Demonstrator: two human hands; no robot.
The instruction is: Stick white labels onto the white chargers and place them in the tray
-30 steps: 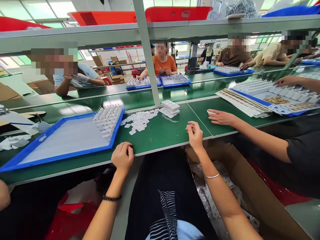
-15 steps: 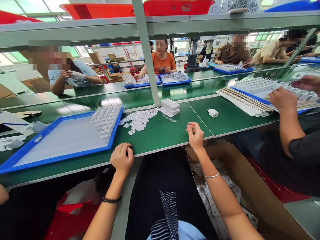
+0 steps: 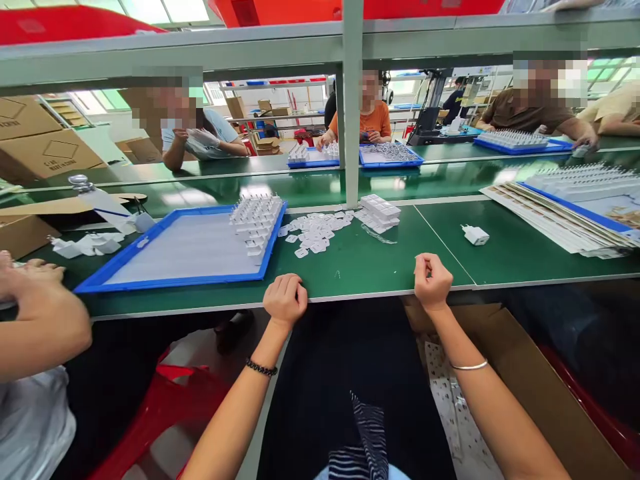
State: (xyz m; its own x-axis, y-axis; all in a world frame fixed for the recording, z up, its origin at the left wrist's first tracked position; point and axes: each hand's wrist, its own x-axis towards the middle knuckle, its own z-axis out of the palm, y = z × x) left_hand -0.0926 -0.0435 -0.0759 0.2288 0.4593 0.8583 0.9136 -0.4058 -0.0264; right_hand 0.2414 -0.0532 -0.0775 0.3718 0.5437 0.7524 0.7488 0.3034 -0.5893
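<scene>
My left hand (image 3: 285, 299) rests closed at the table's front edge, near the corner of a blue-rimmed tray (image 3: 180, 285); nothing shows in it. My right hand (image 3: 433, 281) is curled at the edge further right, its fingers bent in, and no object can be made out in it. White plugs with pins (image 3: 256, 223) stand in rows at the tray's right end. Beyond and between my hands lie scattered flat white pieces (image 3: 316, 232) and a small stack of white blocks (image 3: 380, 210). A single white plug adapter (image 3: 475, 235) lies on the green table beyond my right hand.
At far left is a person's arm (image 3: 45, 320), near white parts (image 3: 90, 245). A metal post (image 3: 353, 113) rises behind the pieces. Stacked sheets (image 3: 545, 223) and another tray are at right. An open cardboard box (image 3: 530, 373) stands below the edge. People sit across.
The view has swung left, so the table things appear further right. My right hand's fingers have curled in more. The neighbour's hands at right are out of view; an arm at left has appeared.
</scene>
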